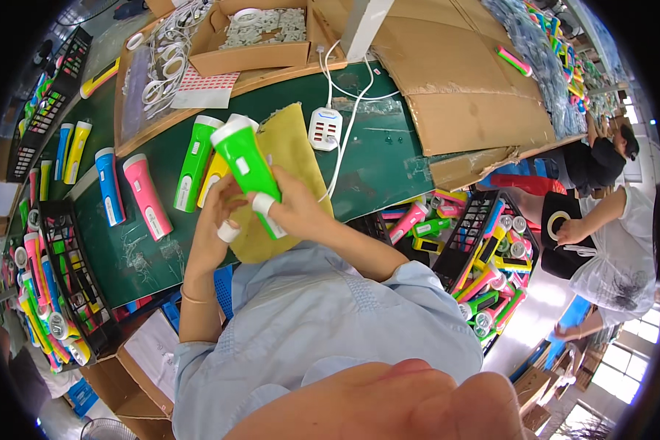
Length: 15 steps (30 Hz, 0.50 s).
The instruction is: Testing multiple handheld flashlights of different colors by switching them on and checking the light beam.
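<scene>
A green flashlight [246, 158] with a white rim is tilted in front of me, its lower part in the grip of my right hand [292, 205]. White tape wraps my right thumb, which presses on the flashlight. My left hand [214, 209] is beside it with fingers curved and apart, the fingertips close to its side; whether they touch it I cannot tell. White tape also wraps a digit of this hand. Underneath lies a yellow cloth [290, 136]. Left of it rest a yellow flashlight [214, 176], another green flashlight [196, 158], a pink one [147, 194] and a blue one [109, 187].
A white USB charger [325, 129] with cables sits on the green table [374, 165]. Cardboard [477, 88] covers the far right, and a parts box [253, 60] stands behind. Crates of flashlights flank me, the right crate [458, 246] close by. Another person [601, 227] holds a tape roll.
</scene>
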{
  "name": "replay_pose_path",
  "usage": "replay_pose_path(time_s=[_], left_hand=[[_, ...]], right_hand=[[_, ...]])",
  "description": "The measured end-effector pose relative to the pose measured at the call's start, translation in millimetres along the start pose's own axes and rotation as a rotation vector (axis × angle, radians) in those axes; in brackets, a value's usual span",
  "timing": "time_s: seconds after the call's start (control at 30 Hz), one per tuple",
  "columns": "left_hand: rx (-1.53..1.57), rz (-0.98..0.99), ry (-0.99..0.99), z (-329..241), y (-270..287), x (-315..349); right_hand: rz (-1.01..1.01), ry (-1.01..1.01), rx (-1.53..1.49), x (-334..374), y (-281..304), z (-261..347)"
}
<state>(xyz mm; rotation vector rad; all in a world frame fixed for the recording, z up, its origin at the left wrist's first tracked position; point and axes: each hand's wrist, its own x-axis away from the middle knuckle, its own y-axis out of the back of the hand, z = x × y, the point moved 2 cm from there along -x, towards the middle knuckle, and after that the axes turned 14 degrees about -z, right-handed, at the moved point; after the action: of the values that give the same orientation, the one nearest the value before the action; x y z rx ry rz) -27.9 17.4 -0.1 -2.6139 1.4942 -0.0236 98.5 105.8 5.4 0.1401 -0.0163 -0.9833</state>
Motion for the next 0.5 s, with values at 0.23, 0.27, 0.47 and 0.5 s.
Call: replay_pose_path(time_s=[0.23,0.27,0.47,0.5], left_hand=[[0.480,-0.310,0.259,10,-4,-11],[0.500,-0.291,0.222,10,-3,-19],[0.656,-0.129,0.466,-18,-23,-33],[0.660,-0.136,0.464,-18,-24,-35]], right_hand=[[0.083,0.150,-0.007,21,-6,-16],[0.035,0.093,-0.015,19,4,-30],[-0.039,-0.140,-0.213,20,12,-56],[-0.014,-0.142,-0.215,22,11,-55]])
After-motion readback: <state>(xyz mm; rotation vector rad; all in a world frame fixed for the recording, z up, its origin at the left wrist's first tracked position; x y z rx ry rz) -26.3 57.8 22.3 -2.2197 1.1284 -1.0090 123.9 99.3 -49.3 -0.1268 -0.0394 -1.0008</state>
